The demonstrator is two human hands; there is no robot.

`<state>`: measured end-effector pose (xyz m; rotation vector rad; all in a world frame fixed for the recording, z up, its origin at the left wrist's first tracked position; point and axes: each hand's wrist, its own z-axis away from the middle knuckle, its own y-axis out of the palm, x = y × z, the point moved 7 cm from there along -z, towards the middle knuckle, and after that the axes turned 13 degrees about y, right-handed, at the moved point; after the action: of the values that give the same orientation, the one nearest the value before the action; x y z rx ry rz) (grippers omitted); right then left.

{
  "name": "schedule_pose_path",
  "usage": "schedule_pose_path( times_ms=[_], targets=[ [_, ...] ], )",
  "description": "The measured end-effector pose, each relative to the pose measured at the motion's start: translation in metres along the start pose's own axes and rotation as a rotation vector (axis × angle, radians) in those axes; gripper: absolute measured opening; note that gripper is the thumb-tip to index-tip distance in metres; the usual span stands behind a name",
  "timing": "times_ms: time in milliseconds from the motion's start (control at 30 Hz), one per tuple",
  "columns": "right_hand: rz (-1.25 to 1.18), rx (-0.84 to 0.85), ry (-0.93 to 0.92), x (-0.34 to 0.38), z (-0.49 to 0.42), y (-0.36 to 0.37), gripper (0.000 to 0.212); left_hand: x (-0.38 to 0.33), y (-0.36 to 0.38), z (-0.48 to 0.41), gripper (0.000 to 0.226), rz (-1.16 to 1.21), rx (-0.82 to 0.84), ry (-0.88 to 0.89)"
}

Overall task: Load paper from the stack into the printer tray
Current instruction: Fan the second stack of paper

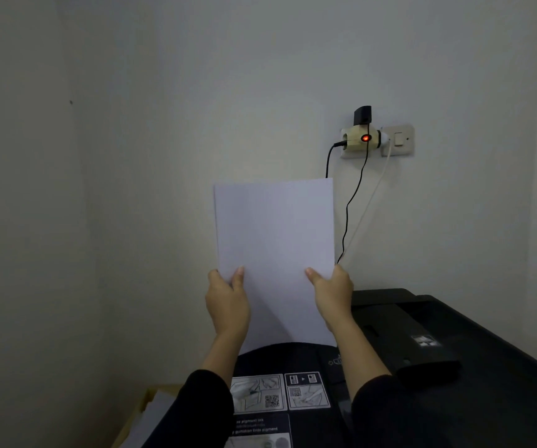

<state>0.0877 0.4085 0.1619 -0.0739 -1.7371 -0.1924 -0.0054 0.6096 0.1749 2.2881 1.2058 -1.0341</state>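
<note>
Both hands hold a sheaf of white paper (275, 253) upright in front of the wall, above the black printer (454, 367). The left hand (227, 302) grips the paper's lower left edge with its thumb on the near face, and the right hand (332, 294) grips the lower right edge the same way; the fingers behind the sheet are hidden. The bottom edge of the paper meets the curved dark top of the printer, though whether it has entered any slot cannot be told. Black sleeves (202, 412) cover both forearms. On the printer's near face, below the paper, sit white instruction labels (280, 392) with small diagrams and a QR code. A flat black panel (403, 337) lies on the printer to the right of the paper, bearing a small pale mark. Above and right of the paper, a wall socket (396, 140) carries a cream adapter (359, 140) with a glowing red light and a black plug (362, 115) on top; a black cable (353, 202) and a pale cable (369, 202) hang from it, passing behind the paper's right edge. Below and left of the printer, a cardboard box (146, 402) holds a paper stack (154, 418), only partly in view. The room is dim, with plain pale walls (131, 124) meeting in a corner to the left of the paper.
</note>
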Motion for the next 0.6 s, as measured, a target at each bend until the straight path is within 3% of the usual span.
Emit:
schedule_pose_path(
  times_ms=[267, 400, 600],
  targets=[
    [0.067, 0.057, 0.047, -0.016, 0.007, -0.002, 0.035, 0.012, -0.006, 0.016, 0.031, -0.06, 0.093, 0.011],
    [0.061, 0.064, 0.146, -0.033, 0.01, -0.002, 0.034, 0.031, -0.008, 0.028, 0.028, -0.051, 0.122, -0.123],
    [0.046, -0.008, 0.114, -0.029, 0.019, -0.004, 0.03, 0.031, -0.008, 0.033, 0.037, -0.148, 0.102, -0.204]
  ],
)
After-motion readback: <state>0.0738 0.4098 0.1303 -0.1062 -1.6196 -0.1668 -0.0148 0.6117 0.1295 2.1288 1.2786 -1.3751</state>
